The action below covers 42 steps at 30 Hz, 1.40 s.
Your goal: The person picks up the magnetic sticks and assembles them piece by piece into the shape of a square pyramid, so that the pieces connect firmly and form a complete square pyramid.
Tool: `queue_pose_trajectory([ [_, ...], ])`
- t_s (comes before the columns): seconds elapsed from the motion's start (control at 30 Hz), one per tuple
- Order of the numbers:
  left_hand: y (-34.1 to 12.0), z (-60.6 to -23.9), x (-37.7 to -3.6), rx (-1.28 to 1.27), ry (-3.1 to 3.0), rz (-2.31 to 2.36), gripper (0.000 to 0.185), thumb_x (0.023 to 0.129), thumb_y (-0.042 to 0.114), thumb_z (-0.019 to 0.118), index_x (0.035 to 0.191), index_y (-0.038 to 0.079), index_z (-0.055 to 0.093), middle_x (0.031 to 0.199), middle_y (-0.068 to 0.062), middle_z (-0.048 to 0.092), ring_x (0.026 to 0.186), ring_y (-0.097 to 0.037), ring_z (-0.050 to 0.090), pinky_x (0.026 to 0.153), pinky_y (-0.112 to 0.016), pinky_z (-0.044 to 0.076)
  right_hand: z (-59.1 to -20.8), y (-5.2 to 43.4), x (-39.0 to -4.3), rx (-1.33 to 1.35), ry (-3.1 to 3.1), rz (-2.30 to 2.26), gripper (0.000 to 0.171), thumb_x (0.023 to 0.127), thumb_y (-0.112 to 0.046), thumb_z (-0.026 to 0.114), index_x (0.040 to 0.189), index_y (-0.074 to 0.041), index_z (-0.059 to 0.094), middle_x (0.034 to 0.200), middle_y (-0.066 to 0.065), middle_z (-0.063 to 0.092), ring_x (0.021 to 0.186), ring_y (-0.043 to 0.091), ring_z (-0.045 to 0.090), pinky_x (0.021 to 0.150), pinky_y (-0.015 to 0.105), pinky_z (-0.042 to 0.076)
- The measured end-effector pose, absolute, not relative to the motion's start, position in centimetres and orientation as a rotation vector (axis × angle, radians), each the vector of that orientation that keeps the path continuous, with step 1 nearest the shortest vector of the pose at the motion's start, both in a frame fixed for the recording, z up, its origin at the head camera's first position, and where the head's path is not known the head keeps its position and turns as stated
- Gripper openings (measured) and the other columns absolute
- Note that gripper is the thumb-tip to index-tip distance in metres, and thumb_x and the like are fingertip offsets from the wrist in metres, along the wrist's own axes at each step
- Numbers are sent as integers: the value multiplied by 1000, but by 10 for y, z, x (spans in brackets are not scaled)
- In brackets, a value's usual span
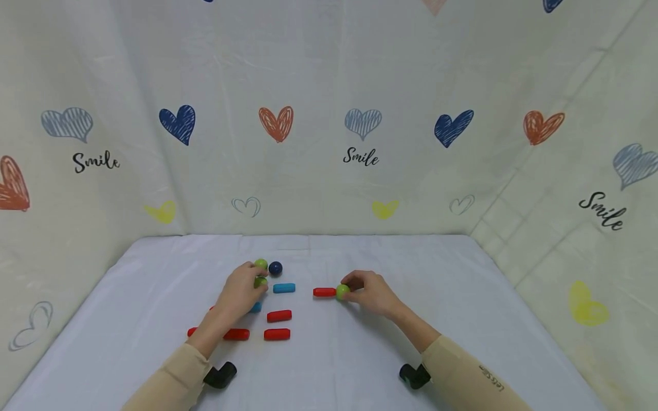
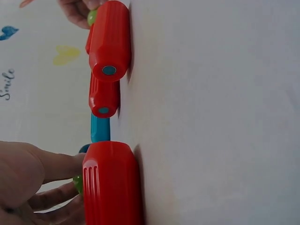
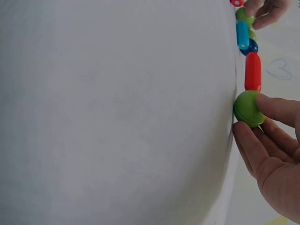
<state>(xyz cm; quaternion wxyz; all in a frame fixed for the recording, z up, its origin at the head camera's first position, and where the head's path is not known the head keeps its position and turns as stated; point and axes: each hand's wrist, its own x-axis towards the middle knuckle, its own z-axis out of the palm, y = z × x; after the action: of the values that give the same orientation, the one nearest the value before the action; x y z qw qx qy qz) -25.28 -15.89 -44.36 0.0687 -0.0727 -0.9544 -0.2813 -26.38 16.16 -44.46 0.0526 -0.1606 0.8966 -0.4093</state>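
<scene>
White table point(image 1: 360, 365), rods point(image 1: 277, 334), balls point(image 1: 275, 268)

light: bright, even, soft, no glare | shadows: faint under the hands on the counter point(image 1: 360, 365), thin dark line beside the red rods point(image 2: 112, 187) in left wrist view | focus: head view sharp; near rod and fingers soft in wrist views | distortion: head view bowed at edges, wrist views turned sideways

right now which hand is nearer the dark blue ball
Left. The left hand grips a green ball just in front of the dark blue ball. The right hand is farther off to the right, holding another green ball against a red stick.
</scene>
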Motion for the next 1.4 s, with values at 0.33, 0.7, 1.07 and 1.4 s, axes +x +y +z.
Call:
queue_pose_trajectory([
  [0.33,-163,-441,-251,-212,-2939,-839,35,87,3,81,121,-4,71,109,-15,61,96,-28,57,89,-43,57,-445,163,-264,-483,2716,-1242,23,89,-7,79,111,-7,72,100,-1,72,98,19,67,84,36,54],
  [0.7,-169,-442,-247,-215,-2961,-950,30,87,3,80,116,1,70,101,-8,65,92,-25,56,84,-40,57,-447,164,-265,-503,2704,-1259,23,89,-5,79,110,-6,72,100,0,72,97,18,67,87,40,53],
  [1.07,-163,-436,-241,-294,-2928,-1050,45,87,3,81,130,0,68,107,-8,63,96,-24,57,85,-40,57,-446,165,-265,-519,2690,-1273,23,89,-5,79,111,-6,72,101,1,72,99,19,67,88,41,54],
  [1.4,-154,-438,-240,-329,-2861,-1178,38,85,1,82,122,1,72,110,-8,63,101,-26,60,79,-35,59,-445,164,-266,-511,2677,-1275,23,89,-6,78,112,-6,71,102,1,71,99,19,66,85,38,54],
])
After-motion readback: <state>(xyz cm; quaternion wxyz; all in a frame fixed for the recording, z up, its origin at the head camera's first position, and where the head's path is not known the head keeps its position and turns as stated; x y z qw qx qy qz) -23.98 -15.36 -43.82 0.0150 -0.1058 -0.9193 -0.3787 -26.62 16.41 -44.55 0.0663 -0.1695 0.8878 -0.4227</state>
